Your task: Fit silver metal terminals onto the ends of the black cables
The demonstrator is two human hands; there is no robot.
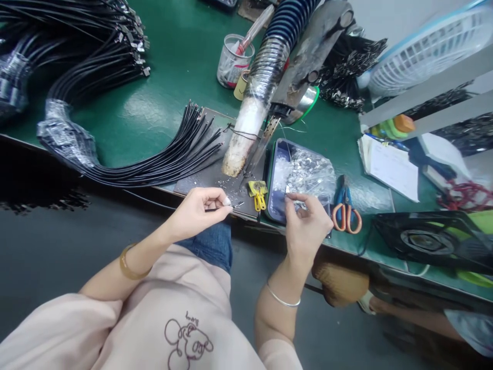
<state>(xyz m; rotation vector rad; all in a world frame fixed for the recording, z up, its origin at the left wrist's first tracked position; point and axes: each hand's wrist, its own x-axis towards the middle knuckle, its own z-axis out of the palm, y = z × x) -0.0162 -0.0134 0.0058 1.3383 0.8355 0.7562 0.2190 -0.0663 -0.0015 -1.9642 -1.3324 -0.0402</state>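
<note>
My left hand (200, 208) is closed in a pinch on a thin black cable, whose bared metallic tip (239, 204) sticks out past the thumb toward the right. Over the front right of a dark plastic tray (271, 208), my right hand (307, 222) has thumb and forefinger pressed together; whatever is between them is too small to make out. Inside the tray lie a clear plastic bag (314, 172) of small shiny pieces and loose clear bits. A yellow clip (259, 195) sits between my hands. A bundle of black cables (154, 172) fans its stripped ends onto a dark mat (188, 184).
A hose (246, 123) with a white end hangs above the mat beside a mounted metal rod (262, 146). Orange-handled pliers (346, 208), a fan (423, 239) and a notepad (391, 167) lie right. More cable bundles (96, 67) fill the left. A cup (234, 61) stands behind.
</note>
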